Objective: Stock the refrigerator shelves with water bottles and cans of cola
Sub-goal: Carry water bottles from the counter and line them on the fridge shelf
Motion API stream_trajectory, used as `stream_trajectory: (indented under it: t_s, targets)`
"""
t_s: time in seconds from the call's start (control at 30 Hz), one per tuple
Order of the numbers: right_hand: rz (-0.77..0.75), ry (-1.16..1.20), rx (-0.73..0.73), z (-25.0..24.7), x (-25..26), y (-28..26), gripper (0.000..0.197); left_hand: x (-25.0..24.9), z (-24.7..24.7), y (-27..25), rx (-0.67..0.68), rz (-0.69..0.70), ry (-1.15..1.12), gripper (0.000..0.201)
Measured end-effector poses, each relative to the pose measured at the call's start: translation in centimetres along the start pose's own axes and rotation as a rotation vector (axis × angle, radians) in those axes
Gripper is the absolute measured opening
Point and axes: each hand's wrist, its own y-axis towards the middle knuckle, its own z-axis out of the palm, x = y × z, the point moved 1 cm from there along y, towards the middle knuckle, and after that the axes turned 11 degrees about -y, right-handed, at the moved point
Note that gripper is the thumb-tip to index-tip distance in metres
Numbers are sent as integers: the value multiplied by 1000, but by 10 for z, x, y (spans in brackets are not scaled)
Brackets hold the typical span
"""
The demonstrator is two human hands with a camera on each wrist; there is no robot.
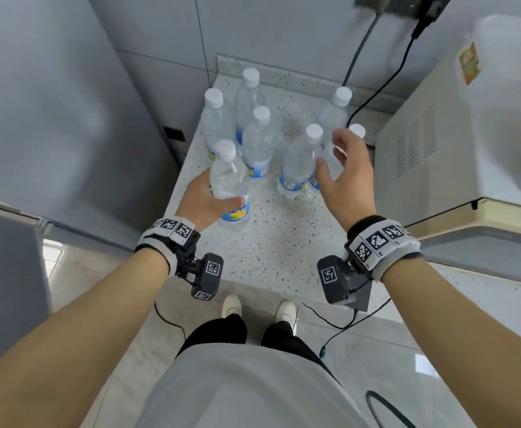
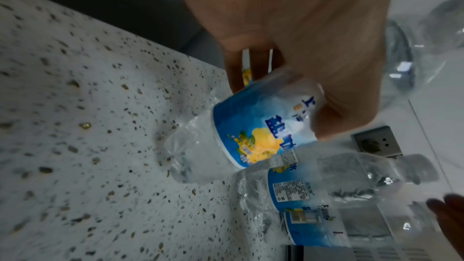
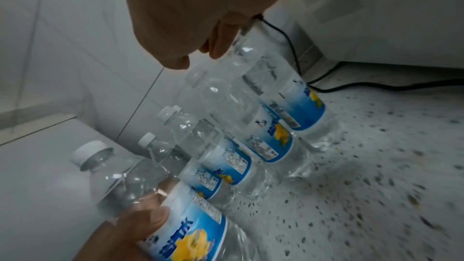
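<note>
Several clear water bottles with white caps and blue-yellow labels stand on a speckled countertop [image 1: 271,242]. My left hand [image 1: 219,193] grips the nearest bottle [image 1: 229,177] round its middle. In the left wrist view that bottle [image 2: 251,136] leans under my left hand [image 2: 276,96], its base at or just above the counter. My right hand [image 1: 330,152] is open, thumb and fingers spread on either side of the front right bottle [image 1: 330,159] without closing on it. The right wrist view shows my right hand [image 3: 200,57] beside that bottle's shoulder [image 3: 253,61]. No cola cans are in view.
A grey refrigerator [image 1: 52,118] stands shut against the counter's left side. A white microwave [image 1: 469,134] sits on the right, its black cable [image 1: 385,88] running behind the bottles to a wall socket. The other bottles [image 1: 259,140] stand close together at the back.
</note>
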Motion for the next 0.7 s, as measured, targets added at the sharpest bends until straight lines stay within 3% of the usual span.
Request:
stream_trajectory:
  t_s: [0.17,0.37,0.7]
  targets:
    - [34,78,125,21,14,26,70,-11,-5,-23,-30,-32,70,37]
    - [128,114,212,47,9,27,50,-13,-19,-50,-66,-38,69,38]
    - [160,66,273,69,4,23,67,6,-40,-74,-100,-81,62,40]
